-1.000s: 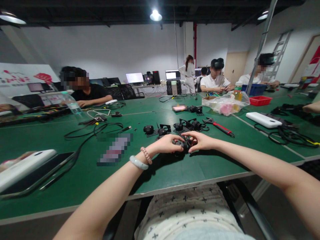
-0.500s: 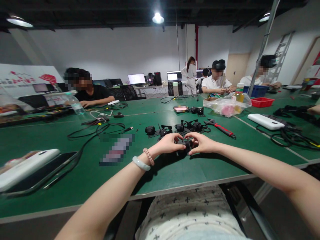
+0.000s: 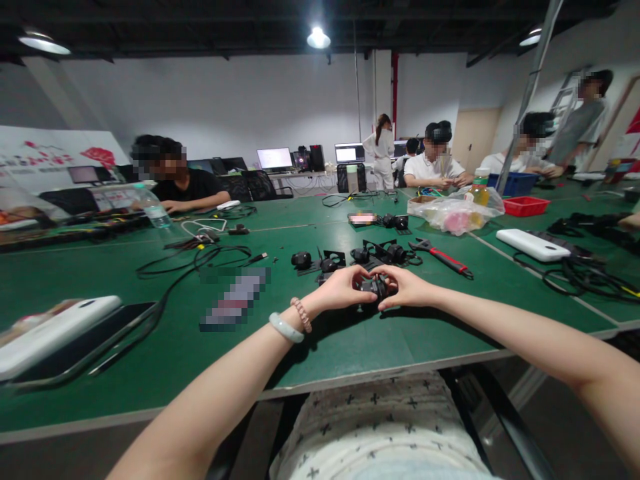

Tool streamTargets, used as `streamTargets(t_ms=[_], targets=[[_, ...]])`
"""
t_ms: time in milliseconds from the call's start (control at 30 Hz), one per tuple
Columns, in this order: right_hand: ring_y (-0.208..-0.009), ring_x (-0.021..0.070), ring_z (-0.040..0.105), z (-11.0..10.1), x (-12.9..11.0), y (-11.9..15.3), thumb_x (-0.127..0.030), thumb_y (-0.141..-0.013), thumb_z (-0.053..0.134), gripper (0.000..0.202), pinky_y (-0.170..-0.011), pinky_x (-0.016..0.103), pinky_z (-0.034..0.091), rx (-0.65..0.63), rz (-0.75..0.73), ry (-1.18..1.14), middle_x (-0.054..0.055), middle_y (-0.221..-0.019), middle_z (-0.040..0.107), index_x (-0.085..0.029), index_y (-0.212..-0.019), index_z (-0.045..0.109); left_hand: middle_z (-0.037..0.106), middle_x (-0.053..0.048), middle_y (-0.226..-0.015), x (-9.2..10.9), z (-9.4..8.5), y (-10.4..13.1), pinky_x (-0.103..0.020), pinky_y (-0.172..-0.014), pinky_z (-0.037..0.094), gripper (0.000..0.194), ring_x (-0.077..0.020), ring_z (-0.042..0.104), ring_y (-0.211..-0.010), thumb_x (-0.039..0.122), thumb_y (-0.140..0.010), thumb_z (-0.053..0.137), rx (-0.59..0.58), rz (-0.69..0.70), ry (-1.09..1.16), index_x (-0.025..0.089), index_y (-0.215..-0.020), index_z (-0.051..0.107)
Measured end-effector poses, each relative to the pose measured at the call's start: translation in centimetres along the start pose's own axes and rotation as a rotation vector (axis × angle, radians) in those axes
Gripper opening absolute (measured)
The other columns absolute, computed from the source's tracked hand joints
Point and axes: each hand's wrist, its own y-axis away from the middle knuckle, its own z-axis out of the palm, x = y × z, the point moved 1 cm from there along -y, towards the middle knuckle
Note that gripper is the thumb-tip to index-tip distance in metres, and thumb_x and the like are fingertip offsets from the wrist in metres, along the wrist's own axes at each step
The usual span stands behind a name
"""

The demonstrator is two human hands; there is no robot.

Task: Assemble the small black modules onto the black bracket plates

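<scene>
Between both hands, just above the green table [image 3: 320, 347], is a small black part [image 3: 370, 288], rounded and ridged; its exact kind is hard to make out. My left hand [image 3: 340, 287] grips it from the left, with thumb and fingers curled round it. From the right, my right hand [image 3: 407, 287] closes on the same part with thumb and fingertips. Right behind the hands lie several similar black parts with flat brackets [image 3: 333, 259]. An adjustable wrench [image 3: 447, 259] with a red and black handle rests to their right.
A blurred-out flat phone-like thing [image 3: 235, 300] lies left of my forearm. Black cables [image 3: 200, 257] run across the left side. A white power bank [image 3: 533, 245] lies at right, a plastic bag [image 3: 455, 217] and red tray [image 3: 526, 206] farther back. Co-workers sit across the table.
My left-hand fingers have shifted slightly on the black part, which now shows more between the hands. A person in grey has appeared standing at the far right.
</scene>
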Motion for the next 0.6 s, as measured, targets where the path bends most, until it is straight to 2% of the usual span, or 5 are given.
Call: streamTargets(t_ms=[100, 200, 333, 433, 600], targets=[[-0.09, 0.0185, 0.051, -0.2, -0.4, 0.0, -0.039, -0.051, 0.071, 0.068, -0.077, 0.032, 0.043, 0.045, -0.037, 0.103, 0.007, -0.104, 0.052, -0.018, -0.11, 0.047, 0.057, -0.003, -0.081, 0.0, 0.4, 0.1, -0.026, -0.061, 0.04, 0.049, -0.015, 0.052, -0.069, 0.045, -0.06, 0.062, 0.007, -0.012, 0.034, 0.014, -0.097, 0.052], [-0.097, 0.0206, 0.049, -0.3, -0.6, 0.0, -0.041, -0.052, 0.07, 0.069, -0.083, 0.035, 0.039, 0.076, -0.059, 0.185, 0.007, -0.105, 0.052, -0.019, -0.114, 0.047, 0.057, -0.005, -0.092, 0.3, 0.8, 0.2, -0.029, -0.073, 0.041, 0.045, -0.017, 0.052, -0.081, 0.04, -0.068, 0.055, -0.016, 0.011, 0.097, 0.015, -0.105, 0.047], [-0.094, 0.0193, 0.049, -0.1, -0.2, 0.1, -0.04, -0.055, 0.069, 0.073, -0.08, 0.033, 0.042, 0.082, -0.051, 0.169, 0.008, -0.104, 0.05, -0.019, -0.12, 0.043, 0.047, -0.008, -0.112, 0.4, 1.6, 0.2, -0.032, -0.091, 0.032, 0.043, -0.0189, 0.043, -0.104, 0.026, -0.073, 0.05, -0.043, 0.055, 0.173, 0.014, -0.114, 0.039], [-0.09, 0.0172, 0.05, 0.2, 0.3, 0.0, -0.037, -0.058, 0.068, 0.074, -0.076, 0.031, 0.043, 0.079, -0.037, 0.123, 0.008, -0.103, 0.047, -0.02, -0.123, 0.038, 0.043, -0.009, -0.116, 0.3, 2.1, 0.1, -0.034, -0.093, 0.031, 0.051, -0.0211, 0.039, -0.108, 0.024, -0.07, 0.054, -0.038, 0.033, 0.184, 0.015, -0.117, 0.036], [-0.09, 0.0161, 0.05, 0.4, 0.9, -0.1, -0.033, -0.062, 0.066, 0.073, -0.078, 0.032, 0.043, 0.065, -0.045, 0.06, 0.007, -0.104, 0.043, -0.023, -0.126, 0.033, 0.047, -0.009, -0.112, 0.6, 2.4, 0.3, -0.034, -0.091, 0.033, 0.057, -0.0209, 0.043, -0.104, 0.033, -0.069, 0.058, -0.023, 0.079, 0.266, 0.012, -0.117, 0.035]])
